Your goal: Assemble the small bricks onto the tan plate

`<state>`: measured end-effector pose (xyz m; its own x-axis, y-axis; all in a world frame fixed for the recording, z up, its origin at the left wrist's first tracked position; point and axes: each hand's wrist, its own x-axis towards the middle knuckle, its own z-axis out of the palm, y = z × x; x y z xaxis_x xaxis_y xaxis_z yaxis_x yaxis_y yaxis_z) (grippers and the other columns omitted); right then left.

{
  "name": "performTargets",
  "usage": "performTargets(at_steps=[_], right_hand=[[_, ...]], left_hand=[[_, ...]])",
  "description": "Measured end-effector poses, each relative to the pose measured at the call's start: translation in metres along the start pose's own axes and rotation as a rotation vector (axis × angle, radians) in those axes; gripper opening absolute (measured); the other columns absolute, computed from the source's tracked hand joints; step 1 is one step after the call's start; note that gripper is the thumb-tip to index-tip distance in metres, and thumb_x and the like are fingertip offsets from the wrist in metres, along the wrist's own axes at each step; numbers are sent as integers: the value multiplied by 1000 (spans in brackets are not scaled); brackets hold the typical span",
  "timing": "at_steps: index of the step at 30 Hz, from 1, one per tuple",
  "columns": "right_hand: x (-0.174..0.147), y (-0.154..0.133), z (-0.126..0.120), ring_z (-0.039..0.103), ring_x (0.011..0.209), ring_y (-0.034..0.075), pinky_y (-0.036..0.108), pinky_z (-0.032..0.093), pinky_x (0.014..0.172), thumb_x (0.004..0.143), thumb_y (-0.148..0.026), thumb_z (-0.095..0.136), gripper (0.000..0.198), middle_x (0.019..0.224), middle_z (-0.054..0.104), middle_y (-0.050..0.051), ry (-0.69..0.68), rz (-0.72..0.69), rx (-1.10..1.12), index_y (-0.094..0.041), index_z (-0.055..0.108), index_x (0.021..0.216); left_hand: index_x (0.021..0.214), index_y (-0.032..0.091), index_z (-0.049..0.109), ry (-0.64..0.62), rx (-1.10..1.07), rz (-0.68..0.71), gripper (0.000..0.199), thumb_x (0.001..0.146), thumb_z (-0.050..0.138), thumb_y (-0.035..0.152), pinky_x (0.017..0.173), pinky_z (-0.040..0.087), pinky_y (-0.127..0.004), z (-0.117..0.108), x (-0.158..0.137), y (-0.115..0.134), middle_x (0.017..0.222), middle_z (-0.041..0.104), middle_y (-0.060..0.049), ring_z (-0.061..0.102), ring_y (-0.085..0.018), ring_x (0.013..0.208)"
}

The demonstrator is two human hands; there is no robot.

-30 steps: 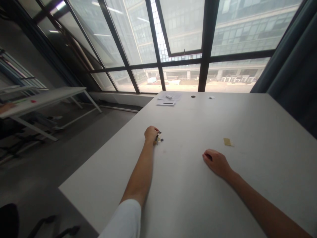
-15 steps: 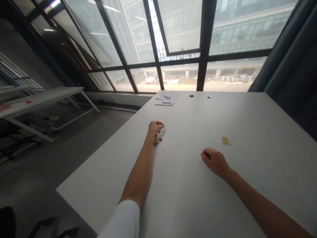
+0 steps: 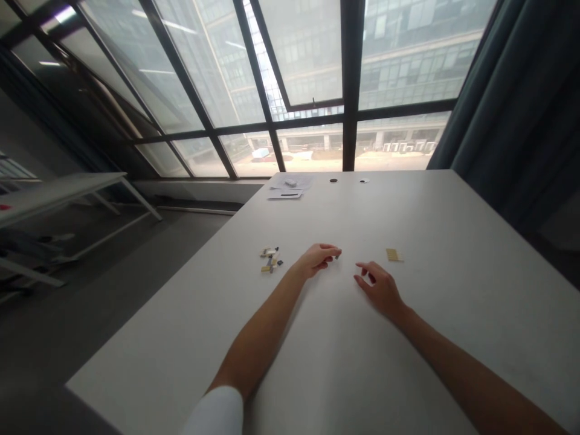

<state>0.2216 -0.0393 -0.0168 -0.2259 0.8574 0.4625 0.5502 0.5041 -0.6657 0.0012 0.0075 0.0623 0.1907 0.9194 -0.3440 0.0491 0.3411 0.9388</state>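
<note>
My left hand [image 3: 319, 258] is over the middle of the white table, its thumb and fingertips pinched on a small greyish piece [image 3: 338, 255] whose kind is too small to make out. Just to its right, my right hand [image 3: 378, 284] has thumb and fingers apart with nothing between them. Left of my left hand lies a loose cluster of small yellow, grey and black pieces [image 3: 270, 263]. Beyond my right hand, a flat yellow block [image 3: 392, 254] with a pale strip at its right side rests on the tabletop.
Papers [image 3: 290, 184] with a small pale item on them lie at the far left of the white table [image 3: 326, 362]. Two round cable holes are at the far edge. Another table [image 3: 67, 190] stands across the floor at left; a dark curtain [image 3: 502, 121] hangs at right.
My left hand has moved right from the cluster, carrying the small piece towards my right hand. My right hand's fingers have opened from a curl. The view has shifted slightly right.
</note>
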Motion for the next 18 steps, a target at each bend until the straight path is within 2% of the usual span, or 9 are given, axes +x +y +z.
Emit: performTargets(at_steps=[5, 7, 11, 15, 18], right_hand=[[3, -11, 6, 51, 67, 16, 31, 47, 68, 87, -38, 67, 39, 94, 64, 4, 148, -55, 28, -22, 62, 123], [5, -17, 9, 53, 69, 16, 31, 48, 69, 86, -38, 69, 39, 96, 64, 5, 163, -79, 46, -23, 62, 122], [7, -26, 12, 58, 79, 19, 31, 50, 72, 88, -36, 68, 27, 98, 65, 6, 161, -114, 79, -23, 65, 112], [8, -28, 16, 61, 87, 20, 31, 50, 73, 89, -33, 67, 19, 96, 66, 6, 139, -131, 100, -24, 66, 105], [8, -26, 18, 60, 85, 20, 31, 50, 72, 87, -30, 68, 20, 96, 65, 5, 136, -124, 107, -23, 67, 106]], left_hand=[[79, 13, 67, -142, -197, -61, 42, 54, 91, 36, 42, 14, -18, 23, -7, -16, 70, 50, 3, 35, -3, 53], [81, 12, 67, -207, -235, -76, 40, 57, 90, 35, 41, 14, -16, 24, -9, -22, 70, 47, 4, 33, -2, 53], [83, 12, 67, -293, -298, -103, 35, 64, 89, 33, 41, 16, -13, 16, -8, -34, 67, 39, 6, 30, -1, 52], [83, 13, 67, -322, -294, -131, 35, 66, 87, 35, 42, 16, -14, 9, -8, -43, 66, 35, 6, 29, -2, 52], [91, 16, 69, -217, -186, 5, 38, 70, 83, 43, 44, 20, -16, 6, -9, -48, 68, 42, 5, 34, -4, 55]])
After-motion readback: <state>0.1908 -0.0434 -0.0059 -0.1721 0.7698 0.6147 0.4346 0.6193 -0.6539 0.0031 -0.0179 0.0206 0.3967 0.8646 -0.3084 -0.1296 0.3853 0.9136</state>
